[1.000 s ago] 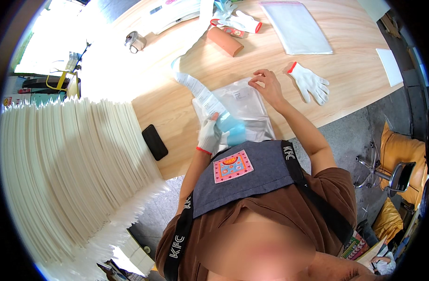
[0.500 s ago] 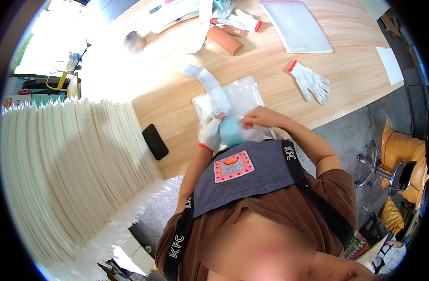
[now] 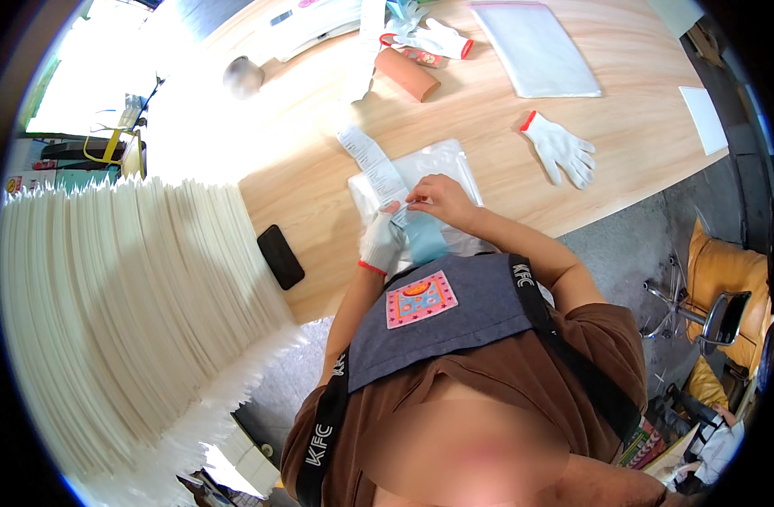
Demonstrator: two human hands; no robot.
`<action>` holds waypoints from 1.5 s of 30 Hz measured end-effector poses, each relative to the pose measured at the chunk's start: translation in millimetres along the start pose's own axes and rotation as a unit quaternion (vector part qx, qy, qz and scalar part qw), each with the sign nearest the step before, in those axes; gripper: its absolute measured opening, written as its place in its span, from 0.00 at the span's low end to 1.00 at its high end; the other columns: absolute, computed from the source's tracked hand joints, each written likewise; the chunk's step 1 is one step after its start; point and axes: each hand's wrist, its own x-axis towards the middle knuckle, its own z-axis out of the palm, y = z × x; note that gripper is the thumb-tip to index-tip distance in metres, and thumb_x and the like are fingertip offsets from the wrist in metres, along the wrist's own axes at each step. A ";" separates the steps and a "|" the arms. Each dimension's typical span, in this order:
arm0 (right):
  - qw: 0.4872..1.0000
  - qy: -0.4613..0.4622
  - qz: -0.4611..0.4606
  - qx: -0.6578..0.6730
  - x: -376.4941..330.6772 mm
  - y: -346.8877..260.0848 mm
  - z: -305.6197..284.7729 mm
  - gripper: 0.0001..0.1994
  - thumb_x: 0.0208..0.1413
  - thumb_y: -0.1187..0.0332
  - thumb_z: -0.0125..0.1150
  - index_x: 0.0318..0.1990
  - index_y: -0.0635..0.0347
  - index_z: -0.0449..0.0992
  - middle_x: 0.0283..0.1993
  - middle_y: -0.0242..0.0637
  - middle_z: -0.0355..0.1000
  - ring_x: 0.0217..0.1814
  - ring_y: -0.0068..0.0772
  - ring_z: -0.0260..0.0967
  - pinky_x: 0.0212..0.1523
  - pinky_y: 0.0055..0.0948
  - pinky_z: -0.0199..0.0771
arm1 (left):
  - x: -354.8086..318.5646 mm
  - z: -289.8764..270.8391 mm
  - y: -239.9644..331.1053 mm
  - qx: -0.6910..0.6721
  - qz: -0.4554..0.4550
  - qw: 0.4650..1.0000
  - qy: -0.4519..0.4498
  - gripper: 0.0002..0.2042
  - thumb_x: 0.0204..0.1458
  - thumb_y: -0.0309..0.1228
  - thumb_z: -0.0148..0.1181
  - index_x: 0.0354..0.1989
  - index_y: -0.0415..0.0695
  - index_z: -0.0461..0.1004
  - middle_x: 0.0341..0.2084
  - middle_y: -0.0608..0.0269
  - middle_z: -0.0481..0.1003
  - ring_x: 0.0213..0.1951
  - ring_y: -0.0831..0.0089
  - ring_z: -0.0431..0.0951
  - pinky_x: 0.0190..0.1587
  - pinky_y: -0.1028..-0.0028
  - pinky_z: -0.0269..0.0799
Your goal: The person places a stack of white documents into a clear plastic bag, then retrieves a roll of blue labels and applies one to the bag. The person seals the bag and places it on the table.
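A long printed strip of labels (image 3: 372,162) runs down the table toward me, and light-blue backing paper (image 3: 426,240) hangs at its near end. My left hand (image 3: 382,238), in a white knit glove with bare fingertips showing, grips the strip's left edge. With bare fingers pinched together, my right hand (image 3: 442,199) holds the strip at its right edge, near where the white meets the blue. Beneath both hands lie clear plastic bags (image 3: 448,160). The exact spot between my right fingertips is too small to make out.
A black phone (image 3: 280,257) lies left, beside a tall stack of white sheets (image 3: 133,313). Farther off are a white glove (image 3: 561,149), an orange-brown tube (image 3: 407,74), more gloves (image 3: 433,38), a stack of clear bags (image 3: 539,51) and a round object (image 3: 243,78).
My right hand has moved up and left from over the bags to the strip's edge. The strip has straightened, and its blue backing has shifted slightly right.
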 end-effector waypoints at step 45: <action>0.964 0.129 0.210 0.102 3.7 46.4 -40.8 0.13 0.38 0.72 0.66 0.35 0.56 0.73 0.33 0.35 0.71 0.30 0.30 0.68 0.34 0.27 0.70 | -24.7 35.3 16.0 0.066 0.003 0.997 0.034 0.14 0.51 0.25 0.55 0.46 0.38 0.67 0.40 0.60 0.72 0.40 0.69 0.74 0.44 0.68 0.72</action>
